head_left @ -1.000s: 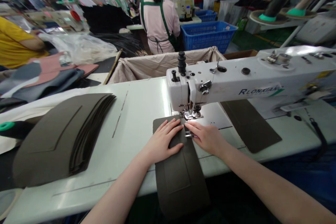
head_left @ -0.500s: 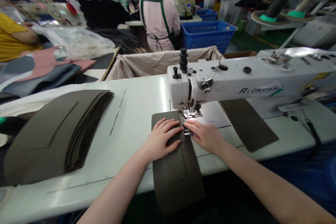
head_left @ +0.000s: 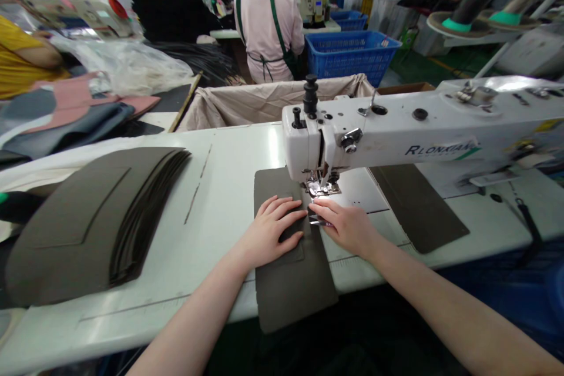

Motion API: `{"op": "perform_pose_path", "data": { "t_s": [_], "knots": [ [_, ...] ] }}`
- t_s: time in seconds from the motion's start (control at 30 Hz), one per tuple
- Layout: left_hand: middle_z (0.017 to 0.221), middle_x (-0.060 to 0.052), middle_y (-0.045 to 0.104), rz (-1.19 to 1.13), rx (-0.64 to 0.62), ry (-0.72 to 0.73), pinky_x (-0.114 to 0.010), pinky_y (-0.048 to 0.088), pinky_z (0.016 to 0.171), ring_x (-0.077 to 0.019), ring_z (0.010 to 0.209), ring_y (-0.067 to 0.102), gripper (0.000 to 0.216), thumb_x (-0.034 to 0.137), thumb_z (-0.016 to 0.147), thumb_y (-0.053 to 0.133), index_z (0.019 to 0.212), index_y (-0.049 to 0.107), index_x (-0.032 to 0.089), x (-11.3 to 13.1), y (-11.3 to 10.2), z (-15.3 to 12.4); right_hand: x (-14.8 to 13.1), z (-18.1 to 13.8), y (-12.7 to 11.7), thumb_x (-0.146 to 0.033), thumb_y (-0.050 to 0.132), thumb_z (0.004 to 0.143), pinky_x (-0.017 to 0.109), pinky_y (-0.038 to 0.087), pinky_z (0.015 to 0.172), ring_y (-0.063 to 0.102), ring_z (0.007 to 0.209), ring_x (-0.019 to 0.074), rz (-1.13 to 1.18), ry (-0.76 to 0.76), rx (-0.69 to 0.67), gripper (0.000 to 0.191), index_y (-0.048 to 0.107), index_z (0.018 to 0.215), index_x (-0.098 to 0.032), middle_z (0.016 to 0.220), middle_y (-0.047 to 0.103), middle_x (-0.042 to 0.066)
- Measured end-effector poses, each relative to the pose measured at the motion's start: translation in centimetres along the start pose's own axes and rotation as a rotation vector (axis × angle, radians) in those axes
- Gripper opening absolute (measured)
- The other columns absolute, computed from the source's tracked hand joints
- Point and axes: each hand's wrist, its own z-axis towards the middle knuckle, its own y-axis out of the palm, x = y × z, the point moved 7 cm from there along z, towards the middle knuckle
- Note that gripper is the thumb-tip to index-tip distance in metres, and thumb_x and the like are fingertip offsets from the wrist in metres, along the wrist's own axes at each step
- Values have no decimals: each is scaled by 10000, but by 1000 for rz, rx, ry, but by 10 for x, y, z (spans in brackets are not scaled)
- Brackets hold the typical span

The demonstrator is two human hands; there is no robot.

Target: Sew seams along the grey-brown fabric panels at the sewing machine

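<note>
A dark olive-grey panel [head_left: 295, 296] lies under the presser foot [head_left: 324, 190] of a white sewing machine [head_left: 379, 141], its near end hanging over the table edge. My left hand [head_left: 278, 226] rests flat on the panel, fingers stretched out and thumb apart, holding nothing. Beside the panel's right edge, just in front of the presser foot, is my right hand [head_left: 348, 224]. Its fingers are closed around thread snips [head_left: 318, 221], whose pointed metal blades stick out to the left over the panel. The handle end is hidden in the palm.
A stack of similar panels [head_left: 66, 217] lies on the left of the table [head_left: 220, 188]. Another panel [head_left: 416, 208] lies right of the needle. Behind the table stands a cloth-lined bin [head_left: 247, 103]; beyond it are a person in a green apron [head_left: 268, 29] and a blue basket [head_left: 352, 56].
The panel has slid away from me under the machine, so more of it shows beyond my left hand and less hangs over the front edge. Both hands stay nearly in place.
</note>
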Motion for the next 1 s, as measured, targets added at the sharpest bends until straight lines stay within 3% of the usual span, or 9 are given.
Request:
{"op": "perform_pose_path", "data": {
  "t_s": [0.83,1.0],
  "knots": [
    [1423,-24,477,3,-2,-6,-504,191,1165,-257,1334,377,453,336,890,526,1340,497,296,0,4,0,1,0,1,-259,465,922,338,479,909,603,1100,212,9,-3,13,476,444,1396,-303,1442,468,21],
    [1386,-32,509,-8,17,-25,-487,282,1107,-261,1266,425,433,328,899,518,1331,508,299,1,1,1,1,-1,0,-262,457,927,339,478,910,600,1103,214,19,-2,17,468,444,1393,-305,1446,464,6]
  ]
}}
